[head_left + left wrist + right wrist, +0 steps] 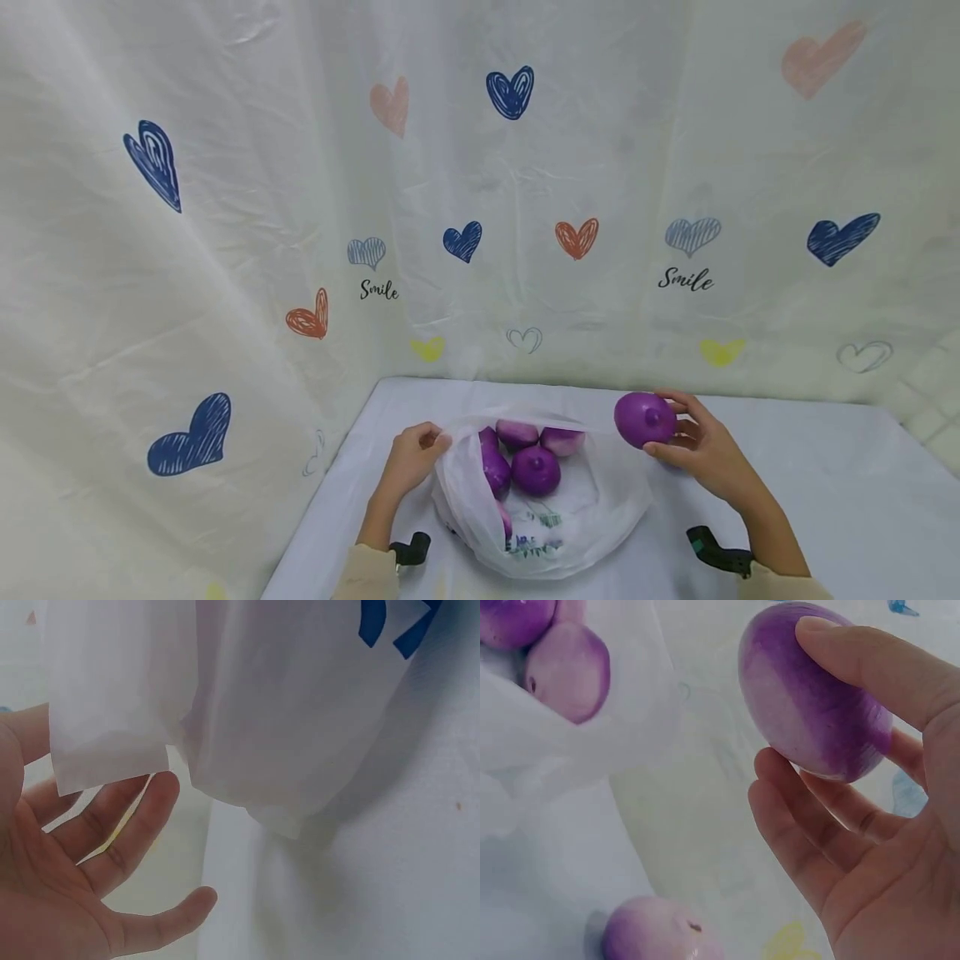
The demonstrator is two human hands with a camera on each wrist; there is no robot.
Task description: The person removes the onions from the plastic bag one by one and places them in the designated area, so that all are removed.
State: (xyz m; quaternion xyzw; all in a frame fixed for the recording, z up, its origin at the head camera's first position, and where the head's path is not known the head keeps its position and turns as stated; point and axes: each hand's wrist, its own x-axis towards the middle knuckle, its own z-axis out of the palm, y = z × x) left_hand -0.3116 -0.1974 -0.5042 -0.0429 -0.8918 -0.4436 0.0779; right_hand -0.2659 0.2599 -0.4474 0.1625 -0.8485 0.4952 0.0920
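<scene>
The right hand grips one purple fruit between thumb and fingers, just right of the white bag; the left hand pinches the bag's left rim; further fruits lie inside the bag on the bench; a loose fruit lies outside.

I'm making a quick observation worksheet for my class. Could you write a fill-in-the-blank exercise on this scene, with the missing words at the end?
1. The left hand holds the edge of a white plastic ____.
2. The main colour of the fruit gripped by the right hand is ____.
3. The black word printed twice on the heart-patterned sheet is ____.

Missing words: bag; purple; Smile.
</scene>
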